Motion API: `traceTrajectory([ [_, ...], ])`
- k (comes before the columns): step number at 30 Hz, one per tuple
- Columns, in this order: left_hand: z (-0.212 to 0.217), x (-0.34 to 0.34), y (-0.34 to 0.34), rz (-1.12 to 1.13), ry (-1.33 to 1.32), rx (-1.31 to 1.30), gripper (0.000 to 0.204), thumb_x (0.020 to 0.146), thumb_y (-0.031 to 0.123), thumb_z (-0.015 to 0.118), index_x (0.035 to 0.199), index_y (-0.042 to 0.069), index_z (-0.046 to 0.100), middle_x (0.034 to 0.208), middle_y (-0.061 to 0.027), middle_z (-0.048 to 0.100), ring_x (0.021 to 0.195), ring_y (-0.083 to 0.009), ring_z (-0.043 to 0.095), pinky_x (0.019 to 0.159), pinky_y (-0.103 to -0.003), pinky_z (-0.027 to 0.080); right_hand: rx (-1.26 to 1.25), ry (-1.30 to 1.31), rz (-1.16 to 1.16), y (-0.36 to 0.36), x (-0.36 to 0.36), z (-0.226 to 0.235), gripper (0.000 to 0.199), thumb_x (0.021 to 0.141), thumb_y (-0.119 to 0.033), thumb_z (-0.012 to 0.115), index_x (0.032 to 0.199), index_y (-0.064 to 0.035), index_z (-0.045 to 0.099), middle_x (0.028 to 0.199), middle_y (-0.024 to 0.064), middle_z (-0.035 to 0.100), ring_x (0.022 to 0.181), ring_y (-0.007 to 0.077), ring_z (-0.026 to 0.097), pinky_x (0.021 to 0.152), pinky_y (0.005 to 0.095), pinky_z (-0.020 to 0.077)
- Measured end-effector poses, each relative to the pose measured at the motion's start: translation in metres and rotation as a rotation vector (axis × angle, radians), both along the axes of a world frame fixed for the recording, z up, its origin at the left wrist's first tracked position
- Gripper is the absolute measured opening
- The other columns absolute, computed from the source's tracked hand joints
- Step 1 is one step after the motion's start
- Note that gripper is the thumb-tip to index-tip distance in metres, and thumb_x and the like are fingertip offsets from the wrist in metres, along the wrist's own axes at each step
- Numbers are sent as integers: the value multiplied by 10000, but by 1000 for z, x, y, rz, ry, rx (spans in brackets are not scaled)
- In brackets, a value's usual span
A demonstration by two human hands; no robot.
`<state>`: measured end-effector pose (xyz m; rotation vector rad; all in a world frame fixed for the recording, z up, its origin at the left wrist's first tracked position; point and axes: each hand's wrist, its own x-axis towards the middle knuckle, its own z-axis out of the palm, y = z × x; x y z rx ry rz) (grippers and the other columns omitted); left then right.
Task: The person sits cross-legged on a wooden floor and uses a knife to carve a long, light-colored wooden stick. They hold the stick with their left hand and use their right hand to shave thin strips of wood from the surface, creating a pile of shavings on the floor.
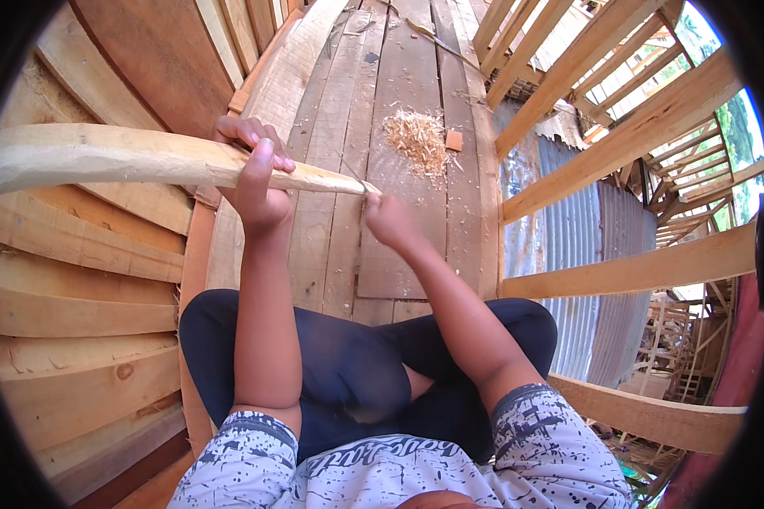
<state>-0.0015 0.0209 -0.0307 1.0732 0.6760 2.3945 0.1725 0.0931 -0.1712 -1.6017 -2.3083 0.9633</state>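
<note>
The wooden stake (144, 157) was pale, freshly shaved and tapered to a point, lying level across my lap above the plank floor (399, 76). My left hand (255, 182) wrapped tight around its middle, while my right hand (389, 219) was clenched at its tip, gripping a thin blade (354, 176).

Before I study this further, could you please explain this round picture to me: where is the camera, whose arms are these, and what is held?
The camera sits on a person's head and looks down, so the picture bends at its rim. Both forearms belong to that person, who sits on a floor of wooden planks. The left hand wraps its grip around a long pale wooden stick that tapers to a point. The right hand is at the stick's pointed tip; whether it holds a small tool is unclear. A pile of wood shavings lies on the planks beyond.
</note>
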Motion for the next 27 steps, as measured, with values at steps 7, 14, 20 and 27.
traceTrajectory([
  [7, -1, -6, -3, 1, 18, 11, 166, 788, 11, 564, 886, 71, 444, 708, -32, 459, 534, -84, 455, 508, -221, 445, 18, -151, 89, 74, 79, 52, 338, 1018, -334, 507, 1127, -55, 662, 1022, 215, 695, 944, 380, 651, 843, 465, 488],
  [14, 7, -1, -6, -122, 51, 45, 158, 789, 19, 550, 916, 53, 463, 724, -30, 472, 533, -80, 450, 512, -212, 428, 149, -314, 200, 131, 166, 37, 257, 888, -237, 736, 1060, -48, 712, 941, 166, 724, 881, 322, 681, 809, 403, 520],
  [20, 55, 17, -35, -458, 220, 81, 306, 824, 190, 639, 1021, 36, 463, 640, -5, 489, 543, -91, 461, 530, -210, 403, -47, -56, 417, 131, 192, -30, 304, 786, -171, 835, 1048, -50, 739, 954, 124, 740, 907, 262, 697, 836, 372, 534],
  [27, 62, 18, -42, -640, 214, 42, 395, 780, 246, 682, 1037, 33, 469, 590, 11, 477, 481, -71, 443, 483, -182, 401, 164, -15, 117, 144, 158, -54, 312, 811, -226, 810, 1063, -53, 750, 1005, 164, 735, 933, 310, 698, 810, 383, 543],
])
